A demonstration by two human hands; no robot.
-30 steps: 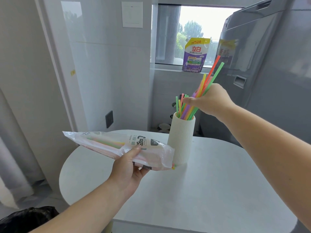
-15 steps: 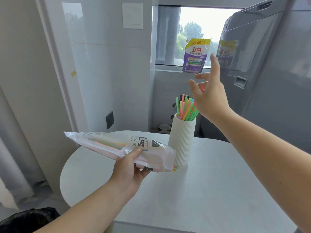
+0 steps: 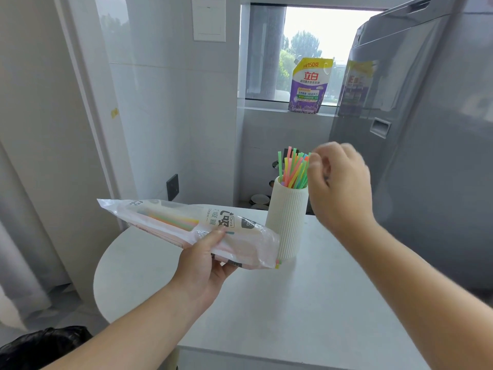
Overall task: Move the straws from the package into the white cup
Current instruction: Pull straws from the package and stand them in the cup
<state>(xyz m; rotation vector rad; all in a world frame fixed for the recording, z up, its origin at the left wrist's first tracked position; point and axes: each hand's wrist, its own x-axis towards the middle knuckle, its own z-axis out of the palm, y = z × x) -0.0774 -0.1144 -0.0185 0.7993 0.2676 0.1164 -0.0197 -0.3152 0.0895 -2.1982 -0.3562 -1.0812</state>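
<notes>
A ribbed white cup (image 3: 289, 220) stands on the white table (image 3: 293, 311), and a bunch of coloured straws (image 3: 292, 169) sticks out of its top. My right hand (image 3: 341, 188) hovers just right of the straw tips, motion-blurred, its fingers loosely curled beside them with nothing visibly held. My left hand (image 3: 205, 265) grips the clear plastic straw package (image 3: 165, 220) from below and holds it above the table, left of the cup. More straws show inside the package. A few straw ends poke out of its open end at the cup's base.
A purple detergent pouch (image 3: 310, 85) stands on the window sill behind the cup. A grey fridge (image 3: 426, 129) rises close on the right. At the lower left, below the table, lies a black bag (image 3: 40, 345). White wall panels stand on the left.
My right hand let a bunch of straws drop into the cup, opened above it, then came down with fingers curled beside the straw tips. The package has stayed put.
</notes>
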